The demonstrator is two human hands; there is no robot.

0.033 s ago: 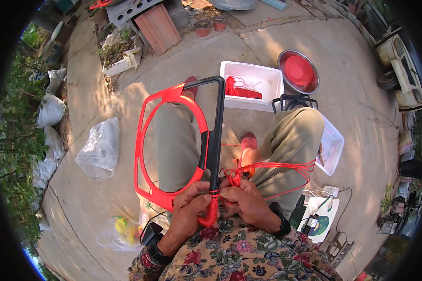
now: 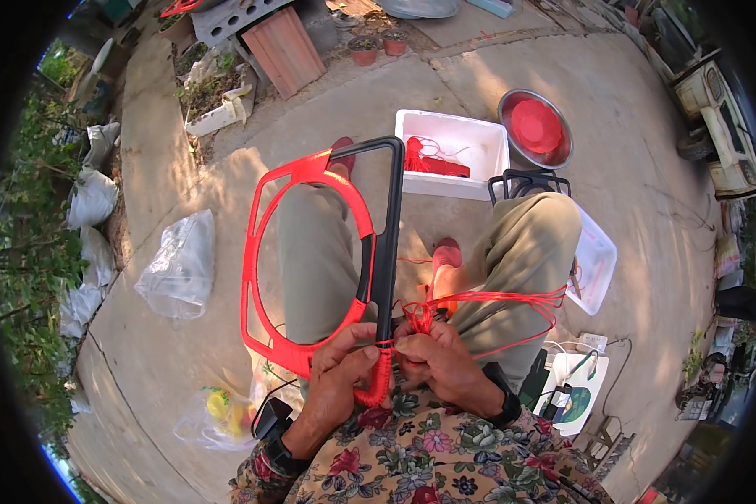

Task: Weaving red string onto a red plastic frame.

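Note:
A flat frame (image 2: 385,260) with a round opening rests across my left thigh. Red cord is wound closely over its ring, left side and lower corner; the bar on its right and its upper right corner are bare black. My left hand (image 2: 336,382) is closed on the frame's lower right corner, thumb pressed by the wrapped part. Just right of the bar, my right hand (image 2: 445,365) pinches red cord (image 2: 512,296) where it meets the bar. Loops of this cord bunch above the right fingers and trail over my right thigh. The fingertips of both hands are partly hidden.
Ahead stands a white foam box (image 2: 452,186) with red cord inside. Beside it is a metal basin (image 2: 502,109) holding a red bowl. Another black frame (image 2: 529,178) lies past my right knee, near a white tray (image 2: 603,260). Clear plastic bags (image 2: 176,265) lie left.

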